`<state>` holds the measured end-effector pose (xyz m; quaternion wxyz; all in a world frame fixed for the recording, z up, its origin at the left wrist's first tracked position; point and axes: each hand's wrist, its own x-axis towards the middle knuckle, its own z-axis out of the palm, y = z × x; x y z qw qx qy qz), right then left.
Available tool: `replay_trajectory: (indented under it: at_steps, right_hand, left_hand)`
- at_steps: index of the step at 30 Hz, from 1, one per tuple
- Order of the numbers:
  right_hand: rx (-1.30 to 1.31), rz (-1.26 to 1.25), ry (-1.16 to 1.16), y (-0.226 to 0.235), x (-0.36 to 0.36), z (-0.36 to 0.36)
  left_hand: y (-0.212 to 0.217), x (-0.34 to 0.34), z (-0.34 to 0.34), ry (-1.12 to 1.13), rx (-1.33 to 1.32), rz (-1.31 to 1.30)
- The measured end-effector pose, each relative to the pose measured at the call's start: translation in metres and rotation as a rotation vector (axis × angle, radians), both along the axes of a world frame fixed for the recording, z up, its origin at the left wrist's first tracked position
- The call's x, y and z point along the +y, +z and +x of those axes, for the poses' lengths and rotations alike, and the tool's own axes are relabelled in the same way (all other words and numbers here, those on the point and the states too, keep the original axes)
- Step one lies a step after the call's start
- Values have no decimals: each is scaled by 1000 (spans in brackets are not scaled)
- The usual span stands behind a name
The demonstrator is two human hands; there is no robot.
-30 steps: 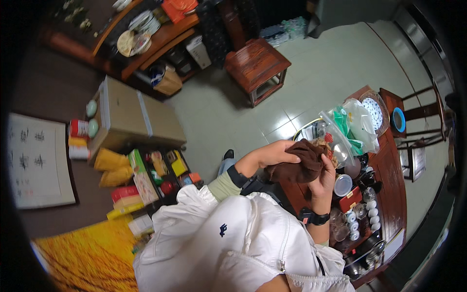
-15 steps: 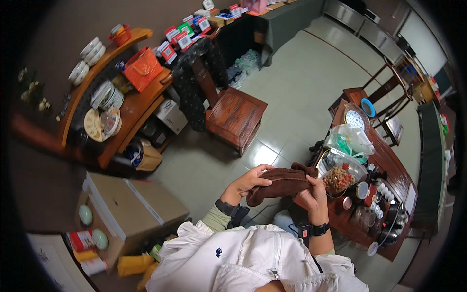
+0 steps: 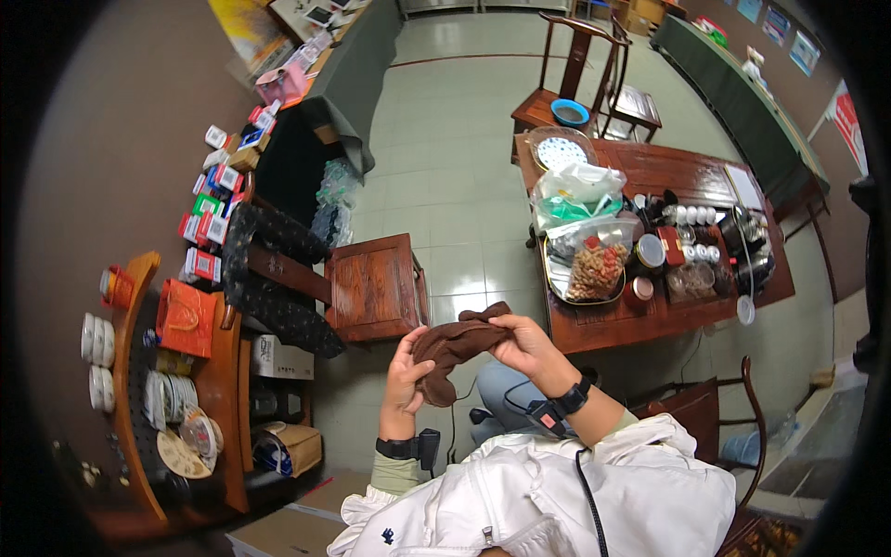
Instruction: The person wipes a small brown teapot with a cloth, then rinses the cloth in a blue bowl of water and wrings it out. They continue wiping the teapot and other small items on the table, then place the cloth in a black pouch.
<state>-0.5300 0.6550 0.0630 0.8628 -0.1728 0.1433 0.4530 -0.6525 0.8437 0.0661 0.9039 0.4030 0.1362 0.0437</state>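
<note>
A dark brown cloth point(image 3: 455, 345), soft and bunched, stretches between my two hands in front of my body. My left hand point(image 3: 406, 373) pinches its near left end, thumb on top. Its far right end sits between the thumb and fingers of my right hand point(image 3: 527, 347). The cloth sags a little and folds at both ends; I cannot tell its exact kind. Both wrists wear black bands with small devices. Beyond the cloth is the tiled floor, and the wooden table edge lies to the right of my right hand.
The wooden table point(image 3: 594, 336) on the right bears a bag of peanuts point(image 3: 597, 269), jars, cups and plastic bags. A wooden chair point(image 3: 376, 286) with a dark garment stands ahead left. Shelves point(image 3: 139, 371) with bowls and a red bag point(image 3: 183, 320) are at left. Another chair point(image 3: 691, 408) stands at right.
My view has swung to the right, bringing the table nearer the middle. The brown cloth stays in both hands but is now tilted, its right end higher, and more bunched.
</note>
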Motion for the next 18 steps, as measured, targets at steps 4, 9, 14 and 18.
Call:
replay_trajectory:
  at_steps: [4,9,14,18]
  right_hand:
    - [17,49,-22,-6,22,10]
    - [22,168,-10,-11,48,31]
    - [59,145,-74,-23,49,62]
    - [101,228,-92,-34,61,105]
  left_hand:
    - [19,15,11,-10,28,16]
    - [29,35,39,-22,138,77]
    - [10,45,97,-115,131,87]
    - [1,61,160,-161,135,131]
